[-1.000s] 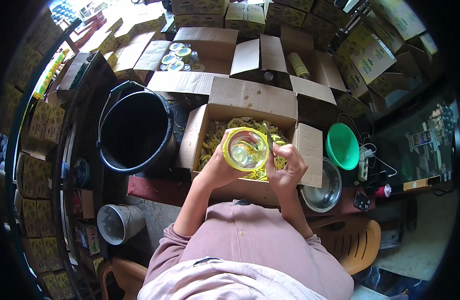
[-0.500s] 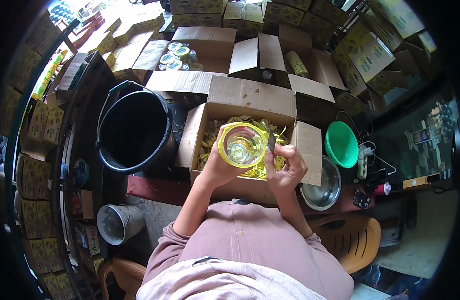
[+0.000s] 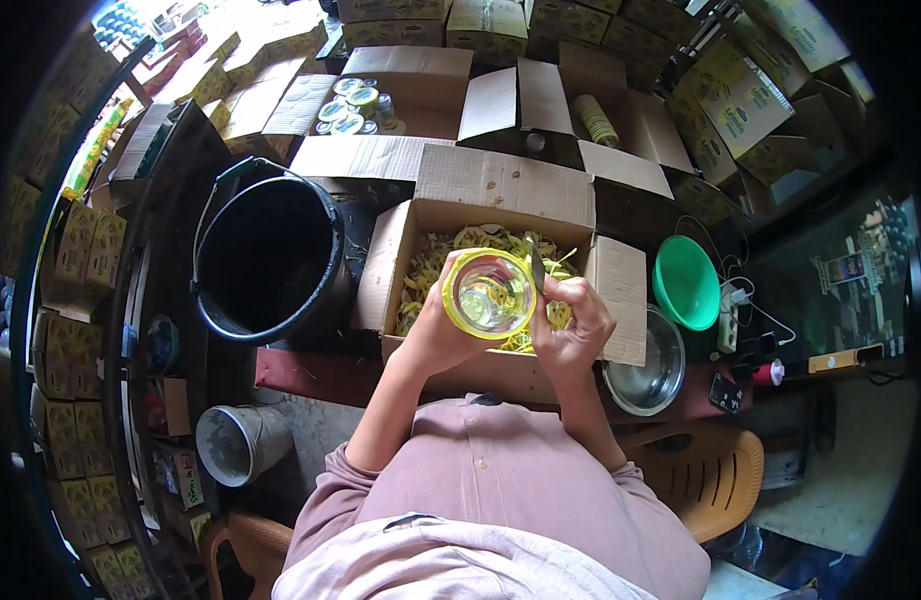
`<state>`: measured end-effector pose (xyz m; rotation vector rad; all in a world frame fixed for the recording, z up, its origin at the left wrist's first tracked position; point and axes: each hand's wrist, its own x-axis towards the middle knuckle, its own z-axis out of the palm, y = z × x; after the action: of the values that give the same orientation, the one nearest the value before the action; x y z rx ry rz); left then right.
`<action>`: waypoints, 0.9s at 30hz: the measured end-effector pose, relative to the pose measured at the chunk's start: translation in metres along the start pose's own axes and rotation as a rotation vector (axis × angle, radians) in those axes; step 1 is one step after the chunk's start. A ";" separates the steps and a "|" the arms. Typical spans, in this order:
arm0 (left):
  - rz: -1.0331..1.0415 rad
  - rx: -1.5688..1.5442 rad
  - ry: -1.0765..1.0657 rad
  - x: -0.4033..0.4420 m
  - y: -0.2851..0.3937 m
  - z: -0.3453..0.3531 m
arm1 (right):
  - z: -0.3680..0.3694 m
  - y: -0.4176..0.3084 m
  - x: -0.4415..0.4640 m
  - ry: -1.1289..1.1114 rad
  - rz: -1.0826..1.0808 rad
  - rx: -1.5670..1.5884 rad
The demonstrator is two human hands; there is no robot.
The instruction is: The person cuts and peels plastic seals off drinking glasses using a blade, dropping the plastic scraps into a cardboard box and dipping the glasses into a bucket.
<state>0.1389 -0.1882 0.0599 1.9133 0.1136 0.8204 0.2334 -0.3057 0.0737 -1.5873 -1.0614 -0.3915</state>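
Observation:
Over an open cardboard box (image 3: 505,190), my left hand (image 3: 438,328) grips a clear cup (image 3: 490,294) with a yellow rim, its round face turned up to the camera. My right hand (image 3: 574,325) pinches a small dark blade (image 3: 537,268), held upright against the right side of the cup's rim. A thin yellow strip (image 3: 560,262) sticks out just beyond the blade. Yellow and green shreds (image 3: 432,262) fill the box below both hands.
A large black bucket (image 3: 270,262) stands left of the box, a grey bucket (image 3: 242,445) lower down. To the right are a green bowl (image 3: 686,283) and a steel bowl (image 3: 644,362). Behind, open boxes hold small tubs (image 3: 354,106) and a stack of lids (image 3: 594,122).
The blade has gone from tilted to more upright and now touches the rim. The cup has shifted slightly. A yellow strip now shows beside the blade.

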 end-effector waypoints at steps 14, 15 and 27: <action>-0.098 -0.102 0.157 -0.004 0.000 0.005 | 0.010 -0.004 -0.015 0.073 -0.008 0.056; -0.088 -0.074 0.142 -0.005 0.001 0.005 | 0.009 -0.004 -0.015 0.074 -0.018 0.051; -0.042 0.034 0.070 -0.003 0.012 0.003 | 0.007 0.004 -0.007 0.069 0.054 0.070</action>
<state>0.1348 -0.1975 0.0678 1.9087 0.2105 0.8623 0.2308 -0.3019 0.0640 -1.5264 -0.9671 -0.3665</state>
